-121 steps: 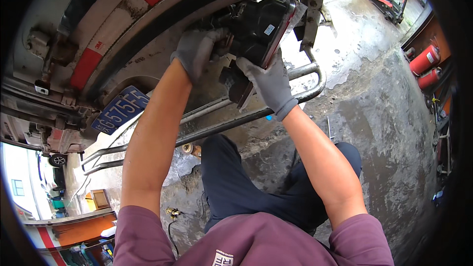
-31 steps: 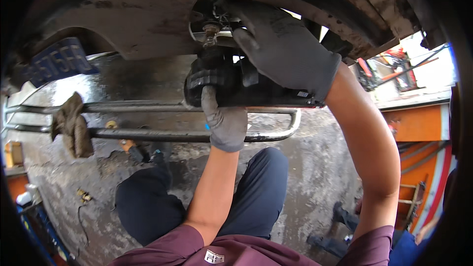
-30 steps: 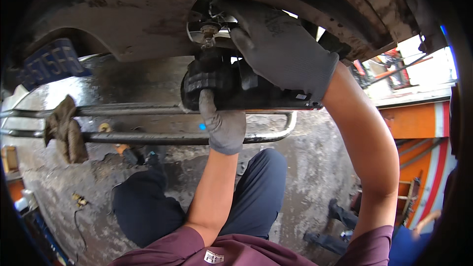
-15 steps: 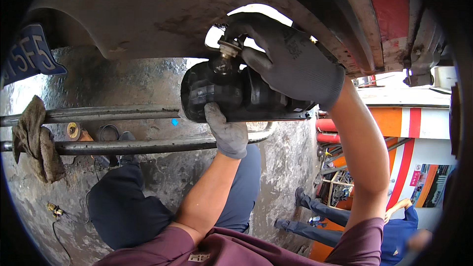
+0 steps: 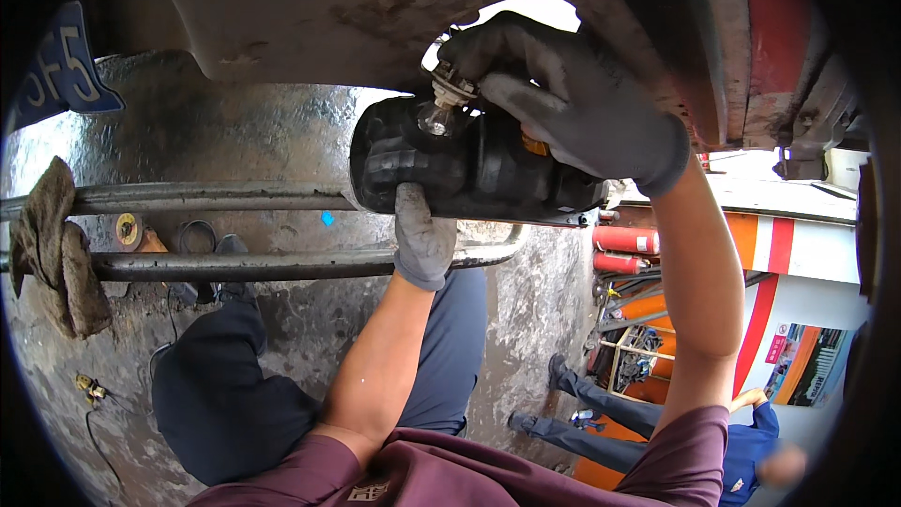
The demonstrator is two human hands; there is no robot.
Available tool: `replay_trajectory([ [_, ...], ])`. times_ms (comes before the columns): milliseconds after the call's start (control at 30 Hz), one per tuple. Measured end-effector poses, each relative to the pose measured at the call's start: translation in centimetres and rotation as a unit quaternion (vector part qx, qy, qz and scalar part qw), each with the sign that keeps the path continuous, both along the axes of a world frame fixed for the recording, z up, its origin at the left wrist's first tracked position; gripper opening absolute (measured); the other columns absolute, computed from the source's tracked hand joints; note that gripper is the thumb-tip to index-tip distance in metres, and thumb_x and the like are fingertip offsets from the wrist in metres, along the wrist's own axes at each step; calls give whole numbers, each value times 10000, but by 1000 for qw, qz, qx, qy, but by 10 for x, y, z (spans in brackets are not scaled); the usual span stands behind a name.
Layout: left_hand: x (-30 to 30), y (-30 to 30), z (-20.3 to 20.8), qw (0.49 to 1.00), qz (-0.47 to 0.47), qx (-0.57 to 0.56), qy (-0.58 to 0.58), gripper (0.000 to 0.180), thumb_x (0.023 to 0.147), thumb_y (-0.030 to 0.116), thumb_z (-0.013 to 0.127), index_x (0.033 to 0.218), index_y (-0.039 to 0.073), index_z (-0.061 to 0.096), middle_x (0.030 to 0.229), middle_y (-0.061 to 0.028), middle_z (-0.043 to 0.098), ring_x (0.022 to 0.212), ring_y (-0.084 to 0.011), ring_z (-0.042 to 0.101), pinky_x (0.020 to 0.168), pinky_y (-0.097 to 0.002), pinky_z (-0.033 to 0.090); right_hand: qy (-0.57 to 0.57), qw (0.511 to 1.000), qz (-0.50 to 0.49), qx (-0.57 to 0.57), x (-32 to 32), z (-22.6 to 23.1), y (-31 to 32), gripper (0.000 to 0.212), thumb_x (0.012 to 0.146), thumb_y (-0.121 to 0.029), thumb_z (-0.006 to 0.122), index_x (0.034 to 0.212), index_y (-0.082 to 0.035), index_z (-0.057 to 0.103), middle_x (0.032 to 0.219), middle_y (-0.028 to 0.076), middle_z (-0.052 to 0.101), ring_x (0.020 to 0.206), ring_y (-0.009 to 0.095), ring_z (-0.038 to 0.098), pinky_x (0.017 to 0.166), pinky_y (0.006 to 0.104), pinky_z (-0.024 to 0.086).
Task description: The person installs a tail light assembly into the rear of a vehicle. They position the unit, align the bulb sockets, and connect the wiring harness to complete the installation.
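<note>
Left hand (image 5: 422,239) is clamped under the black lamp housing (image 5: 469,169), right hand (image 5: 563,99) pinching the bulb socket (image 5: 449,94) at its top edge.

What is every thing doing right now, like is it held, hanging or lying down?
Black lamp housing: held up under the vehicle, propped from below.
Small bulb: at the housing's back, unlit, pinched at its metal base.
Left hand: gloved, pushing up on the housing.
Right hand: gloved, fingers on the bulb base.
Rag: draped over the metal bars.
Blue plate: hanging at the left edge.
</note>
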State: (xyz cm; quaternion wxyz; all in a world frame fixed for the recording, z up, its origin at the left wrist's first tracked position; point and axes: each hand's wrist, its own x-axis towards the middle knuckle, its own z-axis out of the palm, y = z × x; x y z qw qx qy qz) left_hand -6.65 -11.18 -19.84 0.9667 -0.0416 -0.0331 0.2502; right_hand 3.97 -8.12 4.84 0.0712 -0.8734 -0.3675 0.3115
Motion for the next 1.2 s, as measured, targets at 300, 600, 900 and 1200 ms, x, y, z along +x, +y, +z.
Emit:
replay_trajectory([
  [300, -2, -7, -5, 999, -14, 31, 29, 572, 1012, 465, 473, 1474, 129, 444, 1513, -46, 458, 1395, -232, 417, 1205, -430, 278, -157, 976, 141, 52, 2, -15, -15, 232, 1008, -252, 534, 1153, -75, 568, 818, 60, 594, 653, 113, 584, 649, 286, 467],
  [600, 0, -7, -2, 999, -10, 7, -40, 498, 992, 323, 519, 1430, 87, 492, 1483, -56, 481, 1376, -229, 431, 1200, -417, 282, -119, 982, 143, 45, 2, -11, -13, 380, 983, -192, 558, 1335, -50, 546, 972, 126, 641, 912, 173, 654, 758, 314, 517],
  [900, -21, -1, -18, 998, -40, 47, -7, 368, 907, -14, 492, 1261, 8, 592, 1339, -108, 590, 1255, -240, 533, 1138, -448, 364, -62, 995, 70, 42, -5, -2, 0, 383, 987, -217, 531, 1321, -37, 576, 946, 107, 652, 795, 174, 594, 738, 314, 453],
  [1200, -22, -1, -15, 942, -5, 305, 142, 466, 887, -19, 541, 1352, 12, 526, 1401, -112, 537, 1290, -238, 501, 1135, -441, 362, 28, 997, -28, 58, -8, -3, 2, 438, 1010, -253, 530, 1413, -82, 508, 687, -24, 562, 477, 25, 401, 444, 215, 312],
])
